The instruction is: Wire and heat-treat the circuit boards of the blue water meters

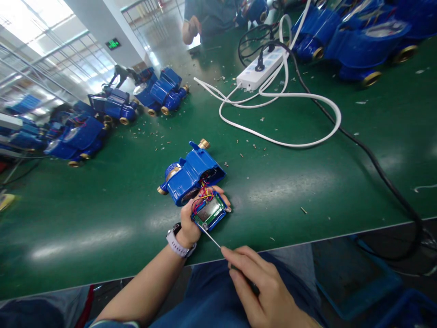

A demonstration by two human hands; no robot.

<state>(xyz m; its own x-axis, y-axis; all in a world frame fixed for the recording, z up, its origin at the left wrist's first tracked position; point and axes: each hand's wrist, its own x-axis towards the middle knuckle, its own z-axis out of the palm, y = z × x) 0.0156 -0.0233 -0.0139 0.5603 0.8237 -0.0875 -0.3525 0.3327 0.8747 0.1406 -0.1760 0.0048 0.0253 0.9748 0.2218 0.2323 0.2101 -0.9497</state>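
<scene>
A green circuit board with a small display sits in a blue housing, and my left hand is closed around it from below and behind. Red, yellow and black wires run from the board into an opened blue water meter with brass ends, lying on the table just beyond. My right hand pinches a thin screwdriver whose metal shaft reaches to the near left corner of the board. The screwdriver's handle is mostly hidden inside my fingers.
Several blue meters stand along the left, with more meters at back right. A white power strip with a looped white cable and a black cable crosses the green table. Another person's hand is at the far side.
</scene>
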